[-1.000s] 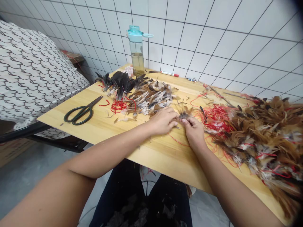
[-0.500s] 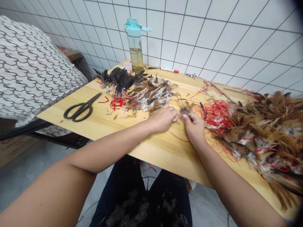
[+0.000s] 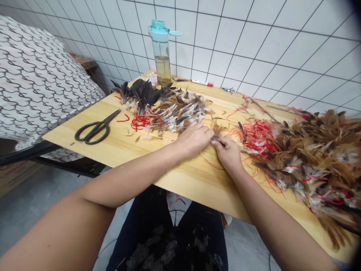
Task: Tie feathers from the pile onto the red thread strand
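A small tuft of brown feathers [image 3: 218,128] stands up between my hands, near the middle of the wooden table [image 3: 180,173]. My right hand [image 3: 228,150] pinches its base with thumb and fingers. Close against it on the left, my left hand [image 3: 195,140] is closed with the knuckles up; what its fingertips hold is hidden. A red thread [image 3: 210,162] curves over the table below both hands. Behind my left hand lies a pile of brown and white feathers [image 3: 183,109]. Loose red threads [image 3: 258,135] are heaped right of my right hand.
Black-handled scissors [image 3: 97,130] lie at the left. Black feathers [image 3: 143,92] and a bottle [image 3: 162,56] stand farther back, beside a red-capped marker [image 3: 202,82]. A large feather heap [image 3: 324,150] covers the right side. White patterned cloth [image 3: 42,82] is at far left.
My right hand has moved slightly left, up against my left hand. The tuft shifted with it and is now partly covered by my fingers.
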A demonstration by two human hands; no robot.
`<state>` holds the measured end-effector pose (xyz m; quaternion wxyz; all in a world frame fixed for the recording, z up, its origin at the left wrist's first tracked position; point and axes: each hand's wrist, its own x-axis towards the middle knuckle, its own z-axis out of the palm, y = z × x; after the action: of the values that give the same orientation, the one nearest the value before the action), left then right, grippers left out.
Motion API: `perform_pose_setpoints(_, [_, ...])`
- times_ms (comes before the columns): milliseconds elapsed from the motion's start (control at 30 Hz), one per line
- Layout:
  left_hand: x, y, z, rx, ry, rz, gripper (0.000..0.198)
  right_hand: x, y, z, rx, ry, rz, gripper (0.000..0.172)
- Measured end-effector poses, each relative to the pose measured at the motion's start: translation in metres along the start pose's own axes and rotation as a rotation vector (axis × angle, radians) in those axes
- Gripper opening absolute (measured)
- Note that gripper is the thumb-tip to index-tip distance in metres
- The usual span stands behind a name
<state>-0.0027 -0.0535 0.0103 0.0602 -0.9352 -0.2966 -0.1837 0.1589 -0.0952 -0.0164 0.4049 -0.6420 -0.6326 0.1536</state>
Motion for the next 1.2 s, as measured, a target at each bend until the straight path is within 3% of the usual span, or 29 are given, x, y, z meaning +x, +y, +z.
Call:
perform_pose_setpoints(100, [-0.001, -0.002, -0.001, -0.058, 0.045, 0.024, 0.023, 0.001, 0.001, 0.000, 0.033, -0.015, 0.002, 0.015])
perform_pose_setpoints(167, [-0.002, -0.003, -0.006, -0.127, 0.147, 0.000, 0.020, 0.001, 0.004, 0.000, 0.091, -0.001, 0.015, 0.016])
perform_pose_setpoints(267, [-0.003, -0.008, -0.016, -0.219, 0.380, -0.123, 0.019, 0.002, 0.009, 0.000, 0.232, 0.038, 0.061, 0.017])
perform_pose_setpoints(333, [-0.003, -0.011, -0.020, -0.300, 0.456, -0.230, 0.015, 0.002, 0.011, 0.001, 0.328, 0.048, 0.093, 0.019])
perform_pose_setpoints(433, [-0.001, -0.013, -0.016, -0.556, 0.327, -0.339, 0.013, 0.000, 0.008, 0.000, 0.373, 0.049, 0.086, 0.020])
perform_pose_setpoints(533, [0.002, -0.009, -0.007, -0.877, 0.114, -0.420, 0.013, -0.001, 0.003, -0.001, 0.238, 0.063, -0.024, 0.019])
perform_pose_setpoints(600, [0.003, -0.005, -0.002, -0.995, 0.054, -0.453, 0.013, -0.003, 0.000, -0.001, 0.119, 0.082, -0.102, 0.021])
perform_pose_setpoints(767, [0.005, 0.003, 0.004, -0.949, 0.101, -0.435, 0.015, -0.007, -0.002, 0.001, -0.087, 0.141, -0.158, 0.024])
perform_pose_setpoints(933, [0.005, 0.004, 0.011, -0.961, 0.168, -0.419, 0.016, -0.010, -0.003, 0.004, -0.195, 0.117, -0.213, 0.025])
perform_pose_setpoints(1067, [0.004, 0.004, 0.011, -1.023, 0.171, -0.423, 0.014, -0.010, -0.003, 0.006, -0.171, 0.095, -0.254, 0.022])
perform_pose_setpoints(1200, [0.006, 0.000, 0.009, -1.235, 0.167, -0.529, 0.017, -0.008, -0.003, 0.005, -0.040, 0.072, -0.248, 0.018])
